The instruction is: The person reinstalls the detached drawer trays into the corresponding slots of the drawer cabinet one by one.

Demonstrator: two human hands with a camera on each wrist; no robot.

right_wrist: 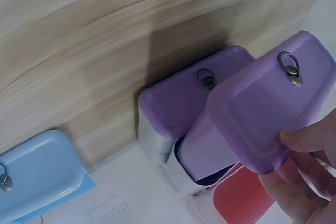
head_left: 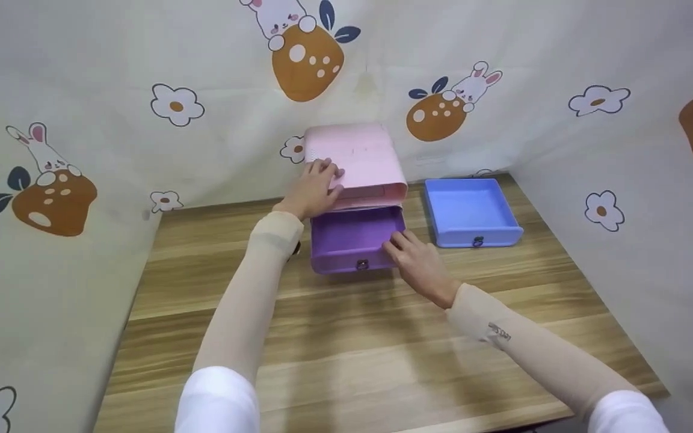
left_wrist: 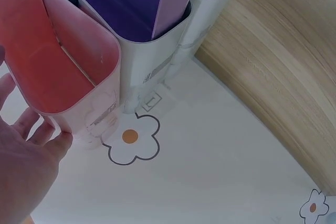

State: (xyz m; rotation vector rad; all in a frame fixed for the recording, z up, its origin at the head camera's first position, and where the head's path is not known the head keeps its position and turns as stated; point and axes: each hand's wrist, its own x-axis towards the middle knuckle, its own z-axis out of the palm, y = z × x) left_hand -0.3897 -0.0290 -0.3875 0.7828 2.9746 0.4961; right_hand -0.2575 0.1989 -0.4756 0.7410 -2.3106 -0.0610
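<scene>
A small stacked drawer unit stands against the back wall, topped by a pink casing (head_left: 355,153) whose front is an open slot. My left hand (head_left: 312,191) rests on the casing's left upper edge, its fingertips touching the pink surface in the left wrist view. Below the slot, a purple drawer (head_left: 337,263) sticks far out, its ring pull on the front. My right hand (head_left: 420,264) pinches the right edge of that drawer, thumb on the front panel in the right wrist view. A second purple drawer (right_wrist: 181,100) sits pushed in at the bottom of the stack.
A blue drawer (head_left: 470,205) with a ring pull lies on the wooden table (head_left: 358,361) to the right of the unit. Cloth walls (head_left: 214,150) printed with rabbits and flowers enclose the table at the back and sides.
</scene>
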